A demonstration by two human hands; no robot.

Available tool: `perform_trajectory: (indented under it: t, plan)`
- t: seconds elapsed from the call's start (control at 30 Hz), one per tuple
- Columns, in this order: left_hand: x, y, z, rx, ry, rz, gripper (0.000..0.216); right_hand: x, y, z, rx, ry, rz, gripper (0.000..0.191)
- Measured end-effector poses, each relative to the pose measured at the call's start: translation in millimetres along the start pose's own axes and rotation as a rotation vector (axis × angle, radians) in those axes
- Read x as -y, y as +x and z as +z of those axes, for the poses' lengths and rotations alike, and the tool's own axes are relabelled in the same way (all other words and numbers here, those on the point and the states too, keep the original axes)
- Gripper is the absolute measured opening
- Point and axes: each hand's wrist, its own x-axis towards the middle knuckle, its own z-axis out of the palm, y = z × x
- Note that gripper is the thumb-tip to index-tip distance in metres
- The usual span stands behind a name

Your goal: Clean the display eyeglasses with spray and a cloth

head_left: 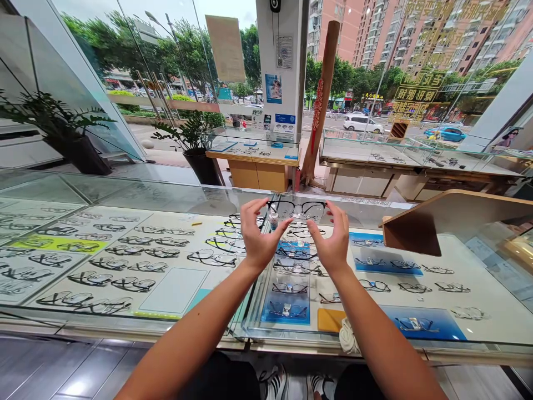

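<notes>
A pair of eyeglasses (313,210) with dark upper rims and clear lenses is held up above the glass display counter (254,328). My left hand (260,230) grips its left end between thumb and fingers. At the other end, my right hand (333,233) pinches the frame the same way. The lenses face away from me, level between both hands. Just behind the left fingers stands a small white bottle (273,219). Under the glass below my hands lie several eyeglasses in rows, some on a blue display card (287,304).
On the counter near my right forearm are a yellow-brown case (331,320) and a crumpled white cloth (348,336). A wooden-framed mirror or stand (412,236) leans at the right. Potted plants (204,161) and a wooden post (320,105) stand beyond.
</notes>
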Motion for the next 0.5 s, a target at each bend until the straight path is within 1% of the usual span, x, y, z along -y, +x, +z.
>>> perform_trajectory:
  t: [0.17, 0.4, 0.5]
  plan:
    - [0.4, -0.8, -0.9, -0.029, 0.027, 0.019, 0.069, -2.7, -0.2, 1.6, 0.065, 0.031, 0.051, 0.057]
    - [-1.1, -0.9, -1.8, -0.013, 0.055, -0.027, 0.068, -1.4, -0.4, 1.2, 0.056, 0.027, 0.055, 0.057]
    - [-2.4, 0.2, -1.1, 0.022, 0.028, -0.072, 0.065, -0.1, 0.0, 0.2, 0.032, 0.034, 0.055, 0.059]
